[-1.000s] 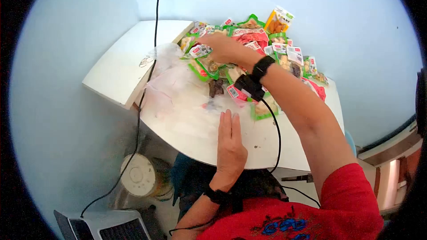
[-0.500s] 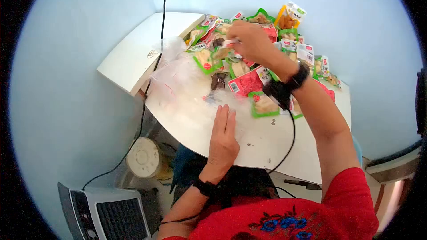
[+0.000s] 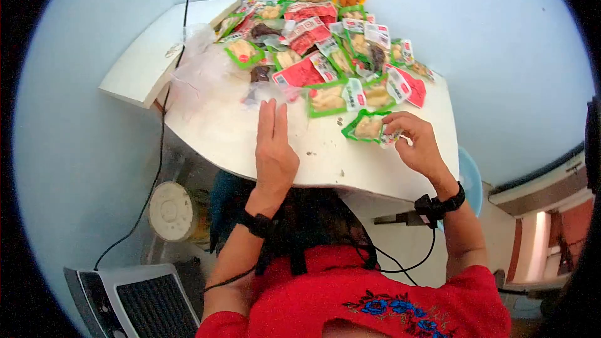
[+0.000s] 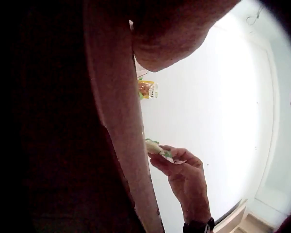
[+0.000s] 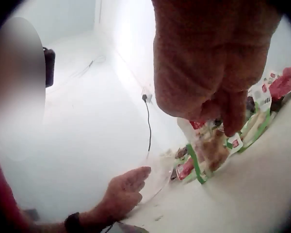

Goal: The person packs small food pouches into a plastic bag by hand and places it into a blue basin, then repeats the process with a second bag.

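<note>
The right hand [image 3: 418, 147] pinches the right end of a green-edged clear packet [image 3: 367, 127] at the table's front right. In the right wrist view that packet [image 5: 214, 150] hangs below the dark, close right hand [image 5: 216, 63]. With its fingers straight, the left hand [image 3: 275, 153] rests at the front of the table, its fingertips by a crumpled clear plastic bag [image 3: 266, 92]. Behind the hands lies a heap of food packets, among them a red one [image 3: 305, 73] and a green-edged one [image 3: 327, 97].
A white board [image 3: 147, 56] stands at the table's left, beside a thin plastic bag [image 3: 194, 75]. A black cable [image 3: 164, 112] hangs down there. On the floor are a lidded bucket [image 3: 171, 211] and a grey appliance [image 3: 150, 300]; a blue basin [image 3: 471, 178] is at the right.
The right hand has moved from the back of the heap to the front right, now with a green-edged packet. The left hand stays straight-fingered near the front edge. The head view has shifted.
</note>
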Action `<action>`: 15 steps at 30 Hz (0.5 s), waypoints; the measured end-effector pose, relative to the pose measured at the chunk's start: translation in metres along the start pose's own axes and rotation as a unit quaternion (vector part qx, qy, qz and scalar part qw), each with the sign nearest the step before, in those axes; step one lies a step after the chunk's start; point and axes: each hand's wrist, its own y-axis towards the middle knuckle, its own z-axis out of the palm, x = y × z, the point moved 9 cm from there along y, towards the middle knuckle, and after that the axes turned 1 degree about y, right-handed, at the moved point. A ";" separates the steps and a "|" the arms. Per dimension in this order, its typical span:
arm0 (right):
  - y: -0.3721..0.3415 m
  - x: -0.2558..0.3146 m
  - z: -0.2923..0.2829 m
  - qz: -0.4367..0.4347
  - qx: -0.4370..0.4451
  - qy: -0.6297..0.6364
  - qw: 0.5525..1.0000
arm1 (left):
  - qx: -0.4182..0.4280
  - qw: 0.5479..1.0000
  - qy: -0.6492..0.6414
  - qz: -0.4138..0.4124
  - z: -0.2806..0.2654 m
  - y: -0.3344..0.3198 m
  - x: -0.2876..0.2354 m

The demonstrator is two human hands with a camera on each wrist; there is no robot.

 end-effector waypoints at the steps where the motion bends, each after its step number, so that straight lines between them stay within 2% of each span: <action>1: -0.009 -0.007 -0.004 0.060 0.011 0.035 0.998 | 0.003 1.000 0.007 0.006 -0.001 0.001 -0.004; 4: -0.031 -0.053 -0.010 0.214 -0.014 0.075 0.974 | -0.008 1.000 -0.027 0.003 -0.007 -0.002 -0.016; 5: -0.036 -0.053 -0.008 0.294 -0.012 0.047 0.955 | -0.008 0.999 -0.031 0.015 -0.005 -0.003 -0.016; 8: -0.042 -0.046 -0.012 0.177 -0.118 -0.017 0.977 | -0.003 1.000 -0.018 0.021 -0.012 -0.006 -0.026; 9: -0.046 -0.047 -0.016 0.116 -0.147 -0.111 0.976 | -0.002 0.999 -0.015 0.029 -0.011 -0.010 -0.026; 12: -0.058 -0.045 -0.016 0.200 -0.182 -0.068 0.960 | 0.011 0.999 0.008 0.036 -0.012 -0.021 -0.025; 15: -0.063 -0.055 -0.008 0.281 -0.127 0.032 0.951 | 0.021 0.999 -0.012 0.028 -0.006 -0.029 -0.023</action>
